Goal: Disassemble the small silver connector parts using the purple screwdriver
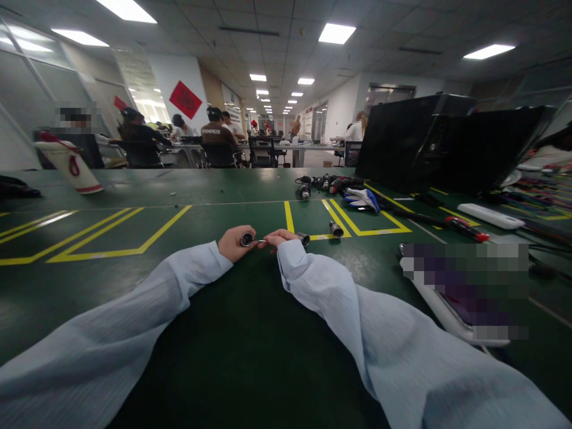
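Note:
My left hand [235, 243] is closed around a short metal cylinder [246, 239] whose dark round end faces me. Fingers pinched together, my right hand [281, 236] holds a thin shiny piece [263, 241] that reaches toward the left hand; its exact kind is too small to make out. Both hands are close together above the green table. Just beyond the right wrist lies a second metal cylinder [304, 239], partly hidden by the sleeve. A third metal cylinder [336, 229] stands a little farther right, by the yellow tape.
Several metal parts with cables [324, 183] lie beyond, beside a blue and white glove [363, 199]. A phone [456, 292] rests at right, near a red-and-black tool handle [467, 229] and a white power strip [490, 215]. Black cases [402, 140] stand behind; a paper cup [71, 164] leans left.

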{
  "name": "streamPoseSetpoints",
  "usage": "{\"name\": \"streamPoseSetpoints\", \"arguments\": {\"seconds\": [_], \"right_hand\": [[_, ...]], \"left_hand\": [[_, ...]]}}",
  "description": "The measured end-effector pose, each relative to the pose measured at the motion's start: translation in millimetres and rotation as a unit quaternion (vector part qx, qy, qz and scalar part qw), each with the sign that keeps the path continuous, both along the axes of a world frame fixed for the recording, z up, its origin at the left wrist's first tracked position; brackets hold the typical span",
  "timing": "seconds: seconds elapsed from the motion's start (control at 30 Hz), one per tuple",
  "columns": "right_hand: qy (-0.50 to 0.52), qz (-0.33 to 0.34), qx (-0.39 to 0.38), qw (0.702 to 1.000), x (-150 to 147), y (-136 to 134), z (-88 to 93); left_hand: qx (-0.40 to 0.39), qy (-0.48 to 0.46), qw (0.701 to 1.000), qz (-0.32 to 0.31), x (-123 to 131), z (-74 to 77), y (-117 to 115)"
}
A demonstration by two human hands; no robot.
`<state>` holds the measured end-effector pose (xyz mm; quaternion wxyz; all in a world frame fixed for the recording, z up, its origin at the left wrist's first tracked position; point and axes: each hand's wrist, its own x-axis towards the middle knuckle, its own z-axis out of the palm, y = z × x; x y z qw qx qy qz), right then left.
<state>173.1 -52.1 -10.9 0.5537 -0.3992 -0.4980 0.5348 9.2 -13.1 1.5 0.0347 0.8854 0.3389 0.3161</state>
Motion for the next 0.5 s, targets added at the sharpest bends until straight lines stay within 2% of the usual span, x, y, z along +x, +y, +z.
{"name": "streamPoseSetpoints", "arguments": {"seconds": [0.27,0.5], "right_hand": [[0.004,0.03,-0.027,0.999,-0.3,-0.3,3.6],[0.031,0.062,-0.038,0.997,1.2,-0.5,4.9]], "left_hand": [[0.028,0.047,0.999,-0.003,-0.4,-0.7,-0.1],[0.013,0.008,1.0,-0.021,-4.8,-1.2,0.8]]}}
